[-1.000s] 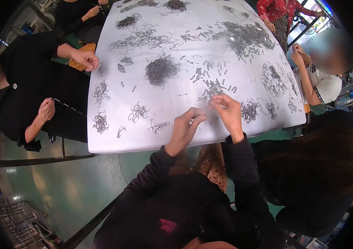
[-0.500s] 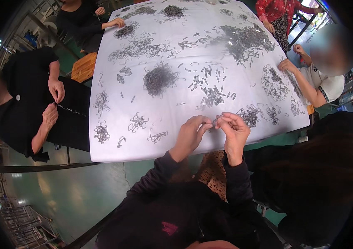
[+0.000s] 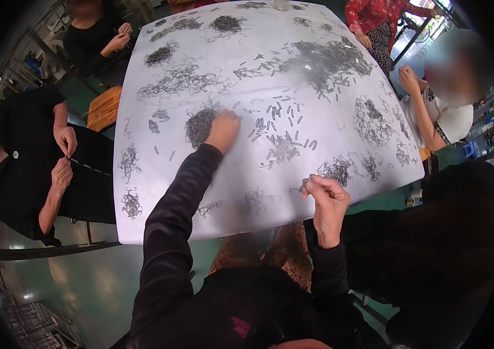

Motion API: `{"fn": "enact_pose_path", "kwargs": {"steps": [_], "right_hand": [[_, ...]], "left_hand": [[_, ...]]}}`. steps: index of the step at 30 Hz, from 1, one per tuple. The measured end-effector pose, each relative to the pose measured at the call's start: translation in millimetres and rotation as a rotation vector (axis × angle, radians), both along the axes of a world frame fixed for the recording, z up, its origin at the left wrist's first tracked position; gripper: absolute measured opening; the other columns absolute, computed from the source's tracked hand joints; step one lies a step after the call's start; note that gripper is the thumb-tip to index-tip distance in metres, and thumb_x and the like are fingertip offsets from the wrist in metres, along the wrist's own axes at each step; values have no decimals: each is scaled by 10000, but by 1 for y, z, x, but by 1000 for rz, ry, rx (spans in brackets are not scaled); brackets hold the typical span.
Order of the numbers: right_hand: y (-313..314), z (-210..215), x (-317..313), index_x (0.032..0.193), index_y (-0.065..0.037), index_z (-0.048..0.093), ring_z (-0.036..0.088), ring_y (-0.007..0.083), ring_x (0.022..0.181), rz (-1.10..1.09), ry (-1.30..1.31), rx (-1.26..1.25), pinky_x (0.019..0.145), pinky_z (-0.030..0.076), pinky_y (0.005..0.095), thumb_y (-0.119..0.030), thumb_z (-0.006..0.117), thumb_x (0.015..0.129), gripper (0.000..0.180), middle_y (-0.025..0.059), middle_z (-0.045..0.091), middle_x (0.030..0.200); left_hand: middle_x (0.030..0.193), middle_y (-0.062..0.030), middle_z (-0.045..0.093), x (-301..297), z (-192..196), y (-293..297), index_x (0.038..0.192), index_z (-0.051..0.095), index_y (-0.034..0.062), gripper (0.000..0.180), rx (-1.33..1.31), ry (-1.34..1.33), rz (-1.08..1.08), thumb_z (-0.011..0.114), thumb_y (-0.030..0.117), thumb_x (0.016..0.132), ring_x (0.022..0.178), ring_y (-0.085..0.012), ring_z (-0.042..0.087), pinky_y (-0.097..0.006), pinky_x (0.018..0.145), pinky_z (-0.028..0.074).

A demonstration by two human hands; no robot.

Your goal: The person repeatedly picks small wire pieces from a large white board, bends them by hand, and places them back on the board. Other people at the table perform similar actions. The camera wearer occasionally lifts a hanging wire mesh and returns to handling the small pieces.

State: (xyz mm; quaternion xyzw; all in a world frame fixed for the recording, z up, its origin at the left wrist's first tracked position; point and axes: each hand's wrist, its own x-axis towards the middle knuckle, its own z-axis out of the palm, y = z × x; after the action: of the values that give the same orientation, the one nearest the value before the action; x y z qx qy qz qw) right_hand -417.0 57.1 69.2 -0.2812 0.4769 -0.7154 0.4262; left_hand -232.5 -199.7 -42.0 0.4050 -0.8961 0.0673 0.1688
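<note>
My left hand (image 3: 225, 129) reaches across the white-covered table to the right edge of a dense heap of thin dark bent-wire pieces (image 3: 199, 127). Its fingers are bunched and point down; what they hold, if anything, is hidden. Close to the front edge, my right hand (image 3: 329, 203) pinches a few small dark bent-wire pieces (image 3: 303, 187) between thumb and fingertips. Short straight dark pieces (image 3: 273, 119) lie scattered to the right of my left hand, with a cluster of shinier pieces (image 3: 282, 150) nearer me. Just beyond my right hand is a tangle of wire pieces (image 3: 337, 170).
More small piles cover the white tabletop (image 3: 159, 227), including a large grey heap (image 3: 331, 61) at the far right. A person in black (image 3: 26, 145) works at the left. Others stand or sit around the far side and right. A wooden stool (image 3: 104, 107) is at the left edge.
My hands were together near the front edge; the left has moved away, forward and left to the wire heap. My right hand stays near the edge, still pinching. The view has shifted slightly.
</note>
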Motion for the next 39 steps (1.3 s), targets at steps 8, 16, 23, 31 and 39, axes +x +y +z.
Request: {"fn": "enact_pose_path", "kwargs": {"steps": [8,16,23,31,39], "right_hand": [[27,3,8,940,92,671,616,136,659,-21,49,42,653,482,237,88,660,791,149,108,665,766],[52,20,7,942,87,673,628,135,668,-84,94,-12,668,498,238,101,655,787,156,102,672,781],[55,20,11,944,75,677,629,138,655,-53,92,-15,646,499,234,112,650,784,167,105,675,780],[54,24,9,927,69,677,622,138,652,-67,72,-38,639,497,240,123,651,778,161,109,674,783],[54,21,10,925,76,664,614,170,657,-66,110,-55,658,491,267,95,649,791,136,141,673,804]], "left_hand": [[906,-143,617,-1,14,21,874,671,60,124,106,385,92,591,155,875,918,-354,575,-452,748,490],[910,-169,644,-6,-19,-25,866,701,25,173,185,53,215,682,183,797,960,-357,606,-452,821,516],[921,-190,671,-5,-6,-15,831,700,20,192,284,258,265,721,194,754,889,-360,649,-452,790,527],[898,-221,657,-18,-9,-3,884,668,-31,148,234,142,299,614,81,804,930,-376,638,-458,789,529],[873,-206,652,-23,33,67,938,627,-41,152,305,634,-148,566,89,892,817,-301,642,-420,698,500]]}}
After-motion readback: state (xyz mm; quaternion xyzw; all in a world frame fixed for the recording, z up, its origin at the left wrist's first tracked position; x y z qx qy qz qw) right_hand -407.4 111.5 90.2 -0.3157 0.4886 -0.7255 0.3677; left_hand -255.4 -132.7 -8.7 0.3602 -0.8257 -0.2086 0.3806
